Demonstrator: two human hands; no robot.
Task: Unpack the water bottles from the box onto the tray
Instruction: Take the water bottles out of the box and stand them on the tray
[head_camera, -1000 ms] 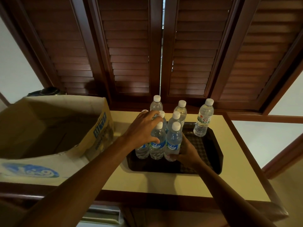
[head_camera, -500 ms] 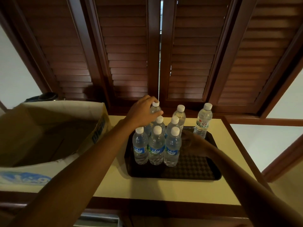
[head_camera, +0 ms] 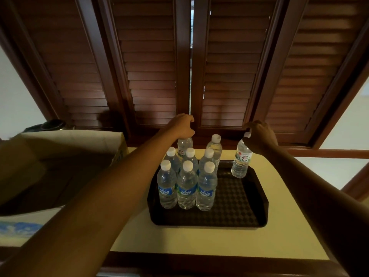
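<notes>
Two hands now at bottle caps behind the tray (head_camera: pixel 259 198); a second ago both at the front cluster. Head view: left hand (head_camera: pixel 183 126) curled over cap of green-label bottle (head_camera: pixel 184 145) just behind tray's back rim. Right hand (head_camera: pixel 259 134) pinching cap of far-right bottle (head_camera: pixel 241 158) at tray's back right corner. Six blue-label bottles (head_camera: pixel 186 188) upright on tray's left half. Cardboard box (head_camera: pixel 60 156) left of tray, interior dark. Judged: stragglers being gathered onto tray; unpacking nearly done.

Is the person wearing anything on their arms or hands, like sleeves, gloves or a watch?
No. Both arms are bare as far as the picture shows, with no sleeves in sight. The left hand and the right hand have no gloves, and no watch, bracelet or ring shows on the wrists or fingers. The light is dim, so something tiny could be missed.
</notes>
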